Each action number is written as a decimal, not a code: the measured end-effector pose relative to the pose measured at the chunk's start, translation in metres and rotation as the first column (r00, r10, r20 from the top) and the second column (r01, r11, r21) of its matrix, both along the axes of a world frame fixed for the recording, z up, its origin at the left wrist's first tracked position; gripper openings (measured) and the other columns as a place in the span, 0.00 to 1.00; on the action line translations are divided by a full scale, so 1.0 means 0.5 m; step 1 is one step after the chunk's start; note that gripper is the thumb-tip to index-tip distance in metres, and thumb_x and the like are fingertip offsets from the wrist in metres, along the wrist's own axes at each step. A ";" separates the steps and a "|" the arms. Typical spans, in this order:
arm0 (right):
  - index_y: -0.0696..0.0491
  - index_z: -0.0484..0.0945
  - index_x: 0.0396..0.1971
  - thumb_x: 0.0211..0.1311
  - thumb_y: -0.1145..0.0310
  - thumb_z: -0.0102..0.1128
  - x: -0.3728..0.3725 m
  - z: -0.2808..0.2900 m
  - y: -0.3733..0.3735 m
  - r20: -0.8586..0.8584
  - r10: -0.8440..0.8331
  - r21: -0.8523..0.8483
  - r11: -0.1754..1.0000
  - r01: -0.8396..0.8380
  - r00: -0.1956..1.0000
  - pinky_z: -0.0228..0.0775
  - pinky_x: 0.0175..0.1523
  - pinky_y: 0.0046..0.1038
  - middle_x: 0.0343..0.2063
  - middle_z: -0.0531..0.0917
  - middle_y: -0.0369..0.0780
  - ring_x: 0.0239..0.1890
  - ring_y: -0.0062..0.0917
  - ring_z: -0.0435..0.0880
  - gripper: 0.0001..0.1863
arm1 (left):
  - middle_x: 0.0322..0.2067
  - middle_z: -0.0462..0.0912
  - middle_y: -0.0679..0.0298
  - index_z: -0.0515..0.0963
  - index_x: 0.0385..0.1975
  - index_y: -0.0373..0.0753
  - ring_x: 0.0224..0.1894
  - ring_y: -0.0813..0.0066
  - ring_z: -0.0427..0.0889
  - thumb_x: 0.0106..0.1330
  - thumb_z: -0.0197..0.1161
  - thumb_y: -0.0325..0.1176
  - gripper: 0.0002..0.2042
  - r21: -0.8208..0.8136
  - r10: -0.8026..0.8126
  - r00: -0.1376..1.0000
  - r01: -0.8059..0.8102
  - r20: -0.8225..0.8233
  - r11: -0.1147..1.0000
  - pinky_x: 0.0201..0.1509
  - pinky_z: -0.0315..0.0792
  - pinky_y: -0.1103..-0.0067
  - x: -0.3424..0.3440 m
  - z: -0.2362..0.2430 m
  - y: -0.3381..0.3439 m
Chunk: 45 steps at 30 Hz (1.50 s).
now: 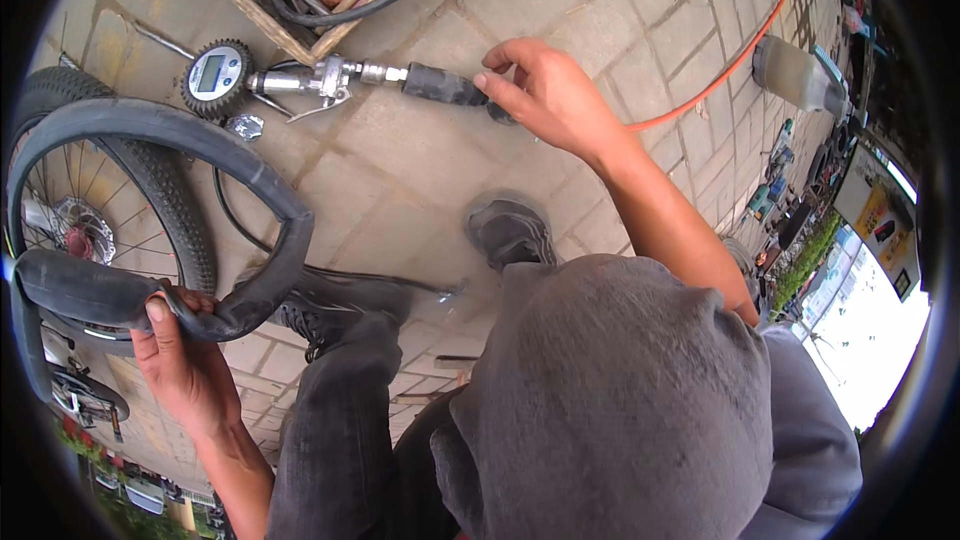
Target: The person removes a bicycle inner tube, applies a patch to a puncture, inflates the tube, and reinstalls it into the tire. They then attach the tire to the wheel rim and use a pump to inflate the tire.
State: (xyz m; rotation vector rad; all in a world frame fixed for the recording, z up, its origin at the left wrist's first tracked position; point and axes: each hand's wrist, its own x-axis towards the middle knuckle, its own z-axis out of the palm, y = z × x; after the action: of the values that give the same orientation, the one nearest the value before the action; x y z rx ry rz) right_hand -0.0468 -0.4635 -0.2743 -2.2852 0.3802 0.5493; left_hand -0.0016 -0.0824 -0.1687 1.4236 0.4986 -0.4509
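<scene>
My left hand (185, 370) is closed on a partly inflated black inner tube (150, 120), pinching a folded section between thumb and fingers. The tube loops up and over a bicycle wheel (170, 205) with a knobby tyre. At the upper middle, my right hand (555, 100) has its thumb and forefinger apart, beside the end of a black sleeve (440, 85). Its thumb tip overlaps the sleeve's end; whether they touch, I cannot tell. The sleeve joins a silver tyre inflator (300, 80) with a round digital gauge (215, 77), lying on the paving.
A wooden box (330, 40) of tools and parts stands at the top. An orange air hose (720, 85) runs from my right hand toward the upper right, near a translucent jug (795, 75). My shoe (510, 230) rests on the paving; more tools lie at the right.
</scene>
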 end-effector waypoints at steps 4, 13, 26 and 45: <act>0.60 0.78 0.37 0.58 0.61 0.61 0.021 -0.003 -0.013 0.110 0.003 0.022 1.000 -0.006 0.994 0.70 0.32 0.30 0.24 0.79 0.44 0.24 0.28 0.78 0.16 | 0.32 0.75 0.61 0.73 0.41 0.35 0.36 0.72 0.72 0.70 0.55 0.35 0.10 0.024 -0.042 0.999 0.041 0.016 0.999 0.47 0.66 0.73 0.004 0.001 -0.009; 0.58 0.78 0.34 0.58 0.62 0.61 0.043 0.105 -0.026 0.083 0.159 0.103 0.981 -0.167 0.984 0.71 0.41 0.38 0.31 0.79 0.48 0.35 0.42 0.79 0.14 | 0.31 0.78 0.63 0.74 0.39 0.36 0.32 0.73 0.77 0.67 0.59 0.33 0.07 0.006 0.057 0.998 -0.057 0.014 0.998 0.40 0.73 0.75 0.009 0.020 -0.048; 0.62 0.78 0.25 0.59 0.61 0.57 0.318 0.480 0.269 0.087 0.848 0.222 0.496 -0.840 0.523 0.71 0.39 0.43 0.22 0.80 0.53 0.32 0.50 0.80 0.16 | 0.39 0.80 0.64 0.74 0.46 0.36 0.41 0.77 0.79 0.65 0.61 0.27 0.11 -0.224 0.109 0.994 -0.107 -0.004 0.969 0.44 0.74 0.79 0.026 0.054 -0.018; 0.59 0.79 0.28 0.64 0.58 0.61 0.251 0.356 0.485 -0.026 0.886 0.663 0.362 -0.655 0.463 0.63 0.25 0.28 0.16 0.77 0.37 0.20 0.18 0.70 0.17 | 0.33 0.82 0.62 0.79 0.41 0.34 0.35 0.75 0.80 0.68 0.56 0.32 0.09 0.203 -0.321 0.933 0.287 0.162 0.936 0.40 0.73 0.78 -0.070 0.136 0.086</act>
State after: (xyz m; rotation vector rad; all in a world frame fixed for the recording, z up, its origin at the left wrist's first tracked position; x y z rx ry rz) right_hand 0.0788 -0.2211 -0.0963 -1.5819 -0.7495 1.4148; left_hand -0.0364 -0.0396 -0.1009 1.7076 0.1601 -0.5197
